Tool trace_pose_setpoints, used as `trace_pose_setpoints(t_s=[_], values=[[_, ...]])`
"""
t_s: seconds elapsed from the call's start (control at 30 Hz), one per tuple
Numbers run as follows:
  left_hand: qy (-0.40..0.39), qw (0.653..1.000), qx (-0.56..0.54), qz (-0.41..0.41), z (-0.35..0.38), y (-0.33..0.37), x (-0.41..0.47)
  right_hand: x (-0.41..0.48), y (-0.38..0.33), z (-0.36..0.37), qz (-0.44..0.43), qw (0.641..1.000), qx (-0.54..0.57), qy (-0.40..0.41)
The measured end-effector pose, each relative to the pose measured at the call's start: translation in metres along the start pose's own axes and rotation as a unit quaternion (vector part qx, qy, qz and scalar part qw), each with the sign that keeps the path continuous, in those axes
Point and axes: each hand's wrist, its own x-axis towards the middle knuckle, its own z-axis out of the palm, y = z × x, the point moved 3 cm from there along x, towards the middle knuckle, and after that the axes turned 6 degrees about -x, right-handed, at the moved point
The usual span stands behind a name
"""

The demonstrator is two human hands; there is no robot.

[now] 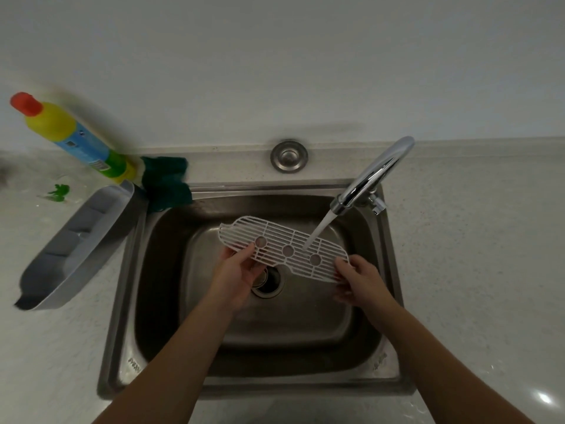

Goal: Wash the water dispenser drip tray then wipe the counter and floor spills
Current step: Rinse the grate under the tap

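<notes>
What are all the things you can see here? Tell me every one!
grate: one, white, held over the sink under the water
tray: one, grey, on the counter left of the sink
bottle: one, yellow with red cap, back left
cloth: one, dark green, sink's back left corner
faucet: one, chrome, back right, running
sink: one, steel, centre
drain: one, steel, sink bottom
counter: one, pale speckled, around the sink
left hand: on the grate's left end
right hand: on the grate's right end
</notes>
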Motion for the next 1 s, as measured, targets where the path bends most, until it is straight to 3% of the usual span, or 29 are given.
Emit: trace_pose_setpoints(t_s=[0.2, 0.27, 0.4, 0.53, 0.63, 0.83, 1.0], values=[[0.027, 0.997, 0.06, 0.029, -0.033, 0.02, 0.0, 0.012, -0.034, -0.016, -0.063, 0.997, -0.051, -0.009], [0.043, 0.988, 0.14, 0.056, -0.041, 0.027, 0.0, 0.014, -0.046, -0.016, -0.079, 0.996, -0.05, 0.008], [0.024, 0.949, 0.294, 0.109, -0.051, 0.029, -0.006, 0.009, -0.076, -0.011, -0.117, 0.99, -0.068, 0.037], [0.017, 0.892, 0.416, 0.175, -0.061, 0.039, -0.012, -0.005, -0.089, -0.003, -0.2, 0.966, -0.156, 0.048], [0.022, 0.898, 0.39, 0.203, -0.07, 0.046, -0.014, -0.013, -0.077, 0.002, -0.222, 0.957, -0.179, 0.049], [0.016, 0.915, 0.363, 0.176, -0.086, 0.041, -0.015, -0.022, -0.051, 0.002, -0.19, 0.976, -0.101, 0.044], [0.044, 0.917, 0.366, 0.149, -0.096, 0.035, -0.018, -0.018, -0.066, 0.005, -0.177, 0.98, -0.006, 0.094]])
